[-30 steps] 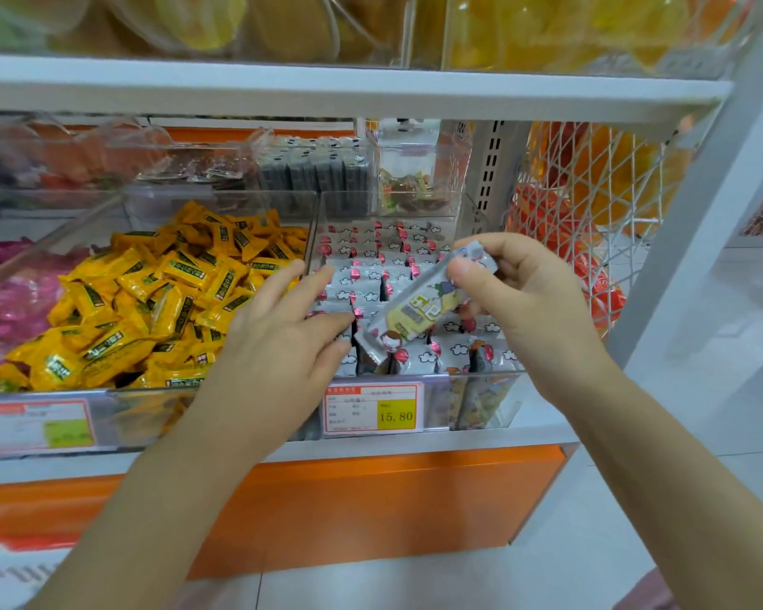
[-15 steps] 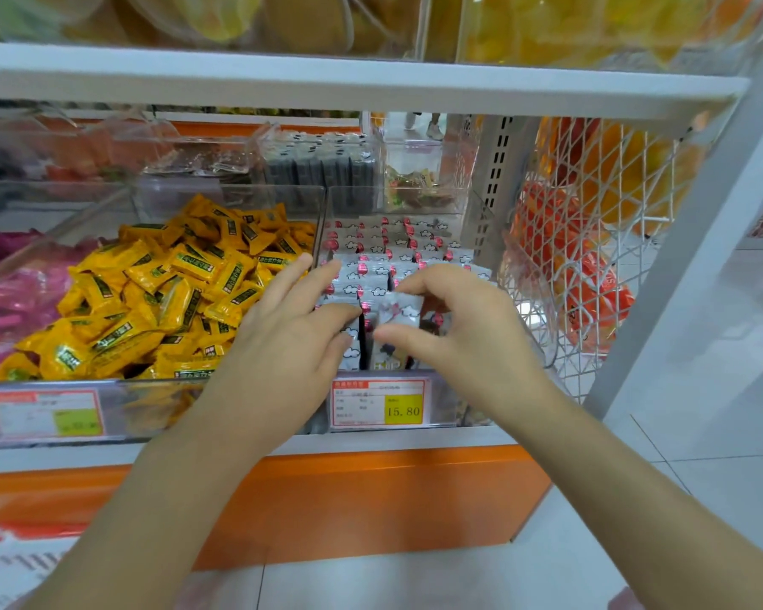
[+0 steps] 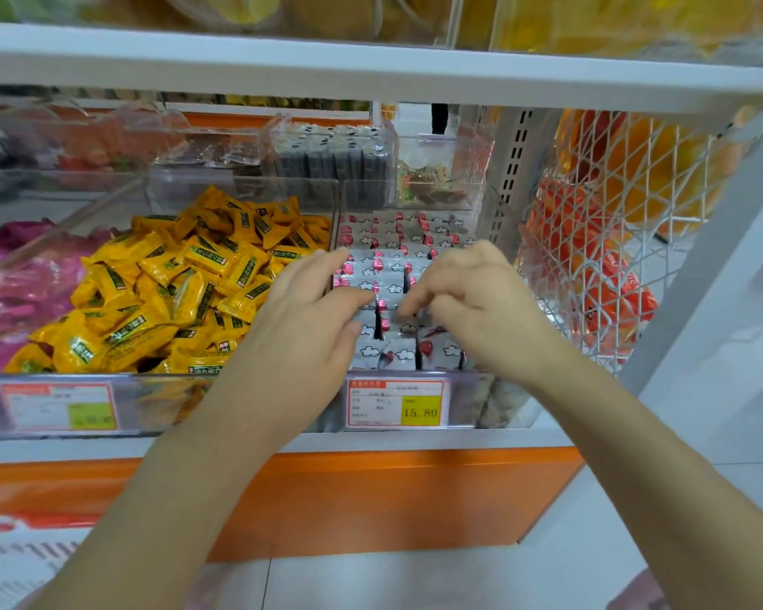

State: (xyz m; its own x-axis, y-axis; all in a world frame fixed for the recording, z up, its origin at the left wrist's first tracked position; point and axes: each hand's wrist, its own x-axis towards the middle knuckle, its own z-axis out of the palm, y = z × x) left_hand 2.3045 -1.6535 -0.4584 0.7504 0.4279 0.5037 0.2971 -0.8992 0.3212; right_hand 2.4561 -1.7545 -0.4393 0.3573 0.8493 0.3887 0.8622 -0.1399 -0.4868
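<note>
In the clear plastic bin, the left hand lay flat on grey cloud-printed packets; the right hand curled over them, grip unclear.

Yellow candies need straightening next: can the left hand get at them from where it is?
Probably yes. The left hand rests on the grey packets right beside the clear divider, and the yellow candies lie heaped in the open-topped bin just past it, with nothing covering them.

The left hand and right hand lie on packets in a bin, right of the candy bin.
</note>
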